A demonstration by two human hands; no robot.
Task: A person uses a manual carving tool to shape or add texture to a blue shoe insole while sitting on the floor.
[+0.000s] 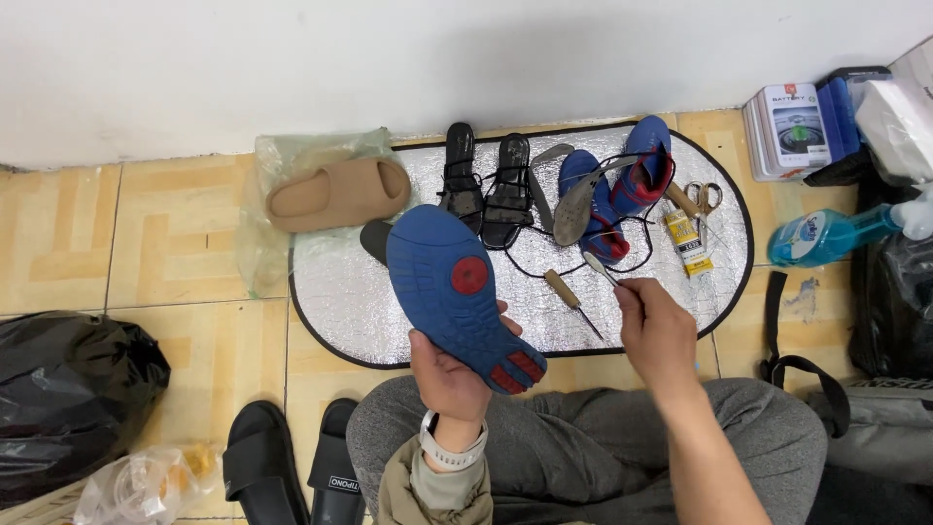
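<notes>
Shoe sole (457,292) hides left hand (449,374) fingers; right hand (656,331) pinches unclear tool (599,269).

Wall (389,58): plain white, running along the far edge of the floor.
Floor (165,243): tan tiles with a woven parquet pattern and pale grout lines.
Light: even and soft, casting only faint shadows.

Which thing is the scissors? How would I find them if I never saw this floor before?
Start at the shiny silver mat on the floor by the white wall. Go to its far right end, past the blue shoe upper, to the yellow glue tube. The scissors lie just behind that tube near the mat's edge: small, with two round loop handles, unlike the straight wooden-handled awl.
</notes>
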